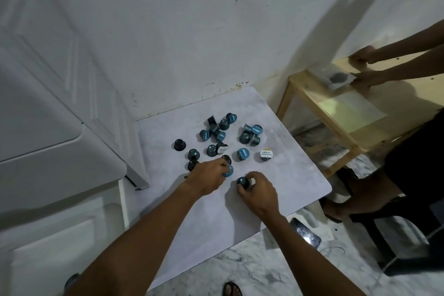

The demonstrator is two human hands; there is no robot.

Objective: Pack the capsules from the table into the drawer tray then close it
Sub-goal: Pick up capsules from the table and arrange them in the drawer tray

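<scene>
Several dark blue and black coffee capsules lie scattered over the pale marbled table (pixel 283 175). One white-lidded capsule (pixel 266 154) stands at the right of the group. My left hand (pixel 206 176) is closed around a blue-lidded capsule (pixel 228 170) at the near edge of the cluster. My right hand (pixel 258 191) grips a dark blue capsule (pixel 243 182) just to the right of it. No drawer tray is in view.
A white cabinet (pixel 55 175) stands against the table's left side. At the right, a second person sits with both hands on a wooden table (pixel 336 113), holding a plastic bag (pixel 336 78). A phone (pixel 305 233) lies on the marble floor beside the table's near right corner.
</scene>
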